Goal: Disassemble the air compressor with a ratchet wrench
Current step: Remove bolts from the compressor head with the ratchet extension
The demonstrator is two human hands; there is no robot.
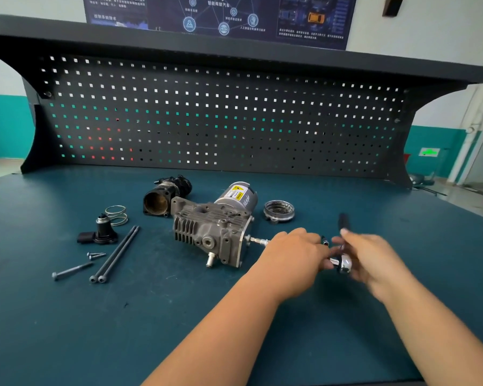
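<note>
Right hand: the right hand [374, 257] was blurred with motion, closed around the chrome head of the ratchet wrench [343, 263], whose dark handle rose up and away behind the fingers.
Left hand: the left hand [296, 253] was curled over an extension bar [258, 240], pinching it near the ratchet end; how tight the grip was could not be told.
Key relation: the air compressor [215, 227] lay just left of both hands, with the left hand nearer it. The bar ran roughly level, left to right, from the compressor's end plate toward the ratchet head, so the wrench would likely swing across that axis.
Compressor position: it lay on its side at the middle of the blue bench top [67, 330], motor can pointing to the far right.
Open room: bare bench lay to the right and toward the person, giving the handle a free arc.
Nearby obstacle: a round metal cap [278, 210] sat just beyond the hands.
Removed parts: two long bolts [115, 253], shorter screws [95, 255], a spring [117, 215] and a black housing [165, 196] lay well to the left.
</note>
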